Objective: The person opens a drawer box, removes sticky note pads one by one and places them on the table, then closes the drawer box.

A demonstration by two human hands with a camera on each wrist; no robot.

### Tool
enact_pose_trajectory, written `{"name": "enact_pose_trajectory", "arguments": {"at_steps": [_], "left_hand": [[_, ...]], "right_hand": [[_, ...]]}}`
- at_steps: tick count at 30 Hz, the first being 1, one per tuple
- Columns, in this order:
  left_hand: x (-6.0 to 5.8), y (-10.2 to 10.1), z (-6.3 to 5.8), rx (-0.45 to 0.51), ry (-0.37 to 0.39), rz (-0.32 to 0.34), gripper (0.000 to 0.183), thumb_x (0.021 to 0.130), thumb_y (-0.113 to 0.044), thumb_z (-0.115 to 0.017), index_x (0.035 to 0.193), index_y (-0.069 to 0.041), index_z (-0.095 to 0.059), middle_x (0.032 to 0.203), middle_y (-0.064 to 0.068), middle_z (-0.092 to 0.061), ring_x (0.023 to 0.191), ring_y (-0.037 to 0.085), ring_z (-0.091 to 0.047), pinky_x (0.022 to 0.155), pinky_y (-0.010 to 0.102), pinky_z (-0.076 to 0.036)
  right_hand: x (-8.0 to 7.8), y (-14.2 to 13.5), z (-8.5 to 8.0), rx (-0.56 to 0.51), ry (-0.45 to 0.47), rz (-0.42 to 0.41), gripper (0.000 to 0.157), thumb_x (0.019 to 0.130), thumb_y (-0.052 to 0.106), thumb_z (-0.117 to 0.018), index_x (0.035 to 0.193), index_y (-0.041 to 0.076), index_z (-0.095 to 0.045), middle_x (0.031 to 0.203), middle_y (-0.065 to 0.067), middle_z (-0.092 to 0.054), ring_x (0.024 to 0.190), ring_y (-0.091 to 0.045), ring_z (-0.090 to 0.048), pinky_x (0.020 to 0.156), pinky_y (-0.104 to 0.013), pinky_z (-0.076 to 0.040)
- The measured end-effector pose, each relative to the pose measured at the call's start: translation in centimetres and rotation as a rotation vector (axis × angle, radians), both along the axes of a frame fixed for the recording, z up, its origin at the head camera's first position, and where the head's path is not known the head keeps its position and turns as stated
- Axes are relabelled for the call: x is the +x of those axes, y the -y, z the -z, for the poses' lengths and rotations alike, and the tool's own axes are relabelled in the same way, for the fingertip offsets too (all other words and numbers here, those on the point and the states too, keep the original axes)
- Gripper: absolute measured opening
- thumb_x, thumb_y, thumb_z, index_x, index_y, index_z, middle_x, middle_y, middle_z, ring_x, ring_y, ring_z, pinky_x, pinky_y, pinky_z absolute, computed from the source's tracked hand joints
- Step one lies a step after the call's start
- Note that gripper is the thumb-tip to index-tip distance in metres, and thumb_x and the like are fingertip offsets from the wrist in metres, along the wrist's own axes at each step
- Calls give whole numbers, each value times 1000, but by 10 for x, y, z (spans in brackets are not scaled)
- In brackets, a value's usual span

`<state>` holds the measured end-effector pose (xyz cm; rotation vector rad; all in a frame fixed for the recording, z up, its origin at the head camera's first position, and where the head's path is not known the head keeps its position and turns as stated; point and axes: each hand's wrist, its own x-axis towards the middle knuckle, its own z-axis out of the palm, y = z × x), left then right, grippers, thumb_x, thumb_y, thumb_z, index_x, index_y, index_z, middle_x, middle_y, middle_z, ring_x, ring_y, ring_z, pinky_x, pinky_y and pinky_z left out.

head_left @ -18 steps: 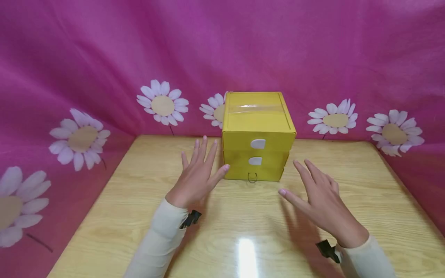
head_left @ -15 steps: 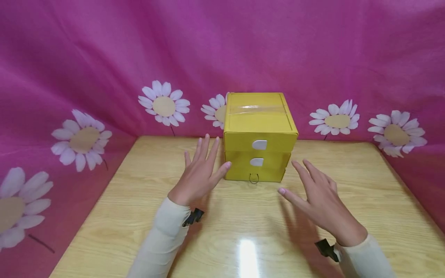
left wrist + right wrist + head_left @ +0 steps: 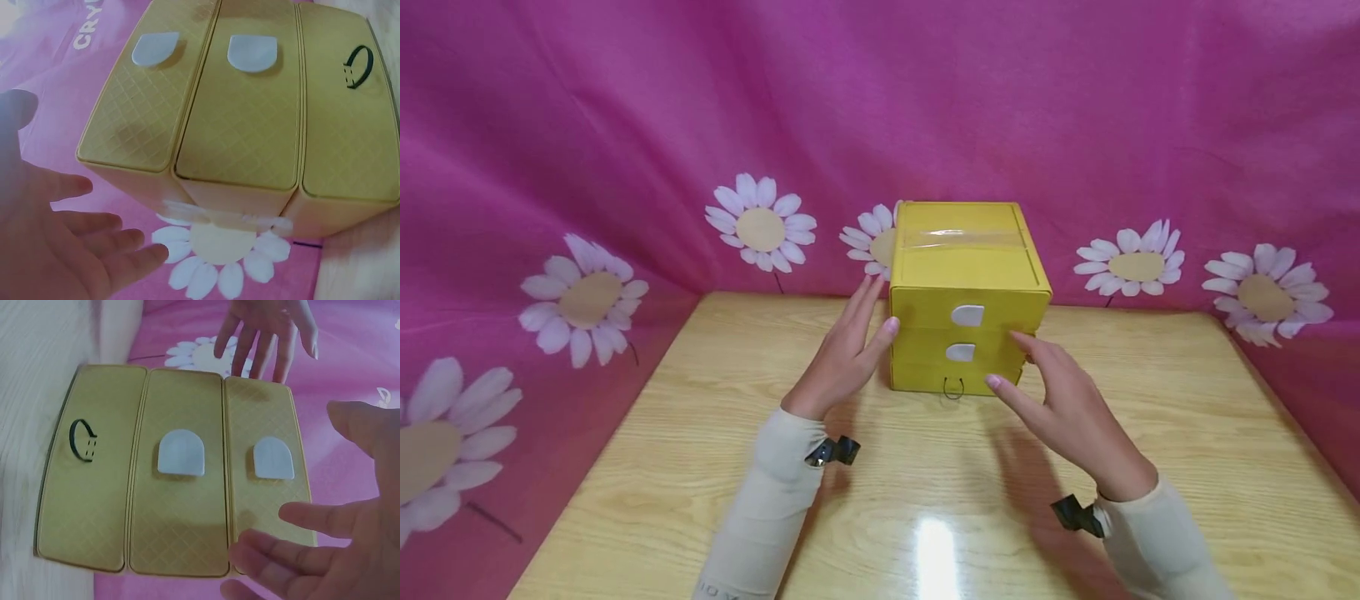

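Note:
A yellow three-drawer box [image 3: 970, 262] stands at the back of the wooden table. Its upper two drawer fronts carry white tabs [image 3: 181, 453], and the lowest has a dark loop pull [image 3: 360, 67]. Beside the box's left side is my left hand [image 3: 838, 358], fingers straight and thumb out toward the front corner. On the other side, my right hand [image 3: 1067, 404] reaches toward the lower right front corner, its fingers spread and slightly bent. In the wrist views a gap shows between the left fingers and the box. Neither hand holds anything.
A strip of clear tape [image 3: 958, 239] crosses the box top. Behind and on both sides of the table [image 3: 760, 492] hangs a pink cloth [image 3: 820, 108] with white daisies, close behind the box. Each wrist wears a small black camera mount [image 3: 1078, 515].
Both hands have moved in toward the box, the left one to its left side and the right one leftward and forward. The box itself has stayed in place; the head view has shifted slightly.

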<state>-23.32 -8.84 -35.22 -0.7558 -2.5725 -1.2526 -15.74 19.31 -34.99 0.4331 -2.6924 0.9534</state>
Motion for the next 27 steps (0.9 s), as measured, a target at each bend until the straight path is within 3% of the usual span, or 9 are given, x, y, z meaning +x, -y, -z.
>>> {"name": "enact_pose_trajectory", "arguments": {"at_steps": [5, 13, 21, 27], "left_hand": [[-5, -5, -1, 80, 8, 20, 61, 98, -55, -34, 153, -40, -11, 160, -12, -10, 146, 13, -13, 113, 57, -20], [-15, -11, 2, 199, -6, 65, 56, 102, -45, -32, 154, -26, -24, 158, -15, -16, 144, 11, -19, 115, 47, -22], [-21, -14, 8, 226, -19, 90, 49, 103, -43, -31, 151, -35, -30, 159, -8, -19, 144, 9, -17, 115, 51, -19], [-24, -17, 7, 239, -46, 103, 50, 102, -47, -30, 150, -35, -31, 160, 0, -19, 144, 10, -17, 114, 53, -19]], "right_hand": [[-8, 3, 0, -53, 6, -31, 66, 91, 45, -63, 141, 5, -45, 130, -14, -54, 115, -29, -51, 94, -51, -44], [-20, 6, -1, -166, -82, -42, 50, 91, 28, -68, 132, 4, -53, 114, -12, -65, 104, -26, -61, 88, -45, -52], [-29, 12, -1, -213, -92, -49, 43, 89, 24, -70, 127, 7, -58, 105, -7, -69, 94, -18, -65, 79, -38, -56], [-37, 16, -1, -220, -197, -1, 32, 88, 19, -71, 118, 8, -64, 93, 2, -69, 84, -11, -64, 71, -25, -55]]}}
